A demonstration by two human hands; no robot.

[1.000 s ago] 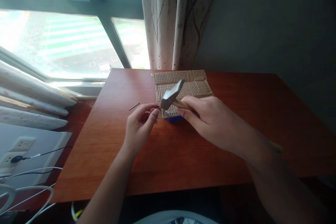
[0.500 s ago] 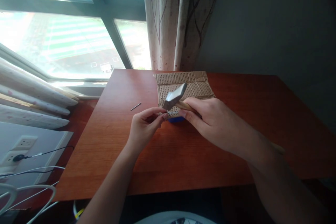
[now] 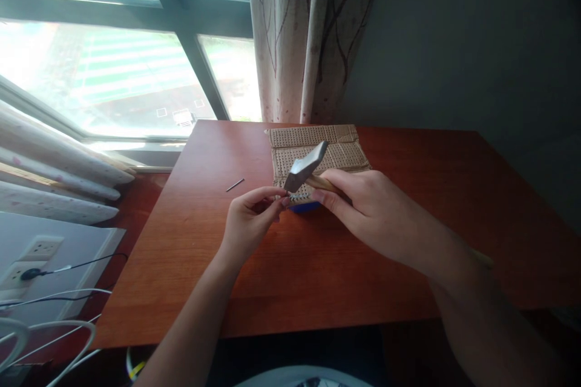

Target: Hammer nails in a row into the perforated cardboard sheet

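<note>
My right hand (image 3: 363, 196) is wrapped round the wooden handle of a hammer (image 3: 306, 166), close to its metal head. The head hangs tilted over the near left part of a brown cardboard sheet (image 3: 290, 157) full of small holes. At the sheet's front left corner, thumb and forefinger of my left hand (image 3: 252, 214) are pinched together, just under the lower end of the hammer head. What they hold is too small to make out. Small shiny metal bits (image 3: 300, 197) line the sheet's near edge. Part of a blue object (image 3: 305, 208) shows beneath that edge.
The sheet lies on a reddish wooden table (image 3: 181, 278). A thin metal rod (image 3: 235, 185) rests left of it. Beyond my right forearm, the end of a wooden-looking object (image 3: 482, 259) pokes out. A window, curtains (image 3: 290, 42) and cables surround the table.
The hammer head has shifted slightly right and up, along with my right hand. My left hand stays pinched in the same place.
</note>
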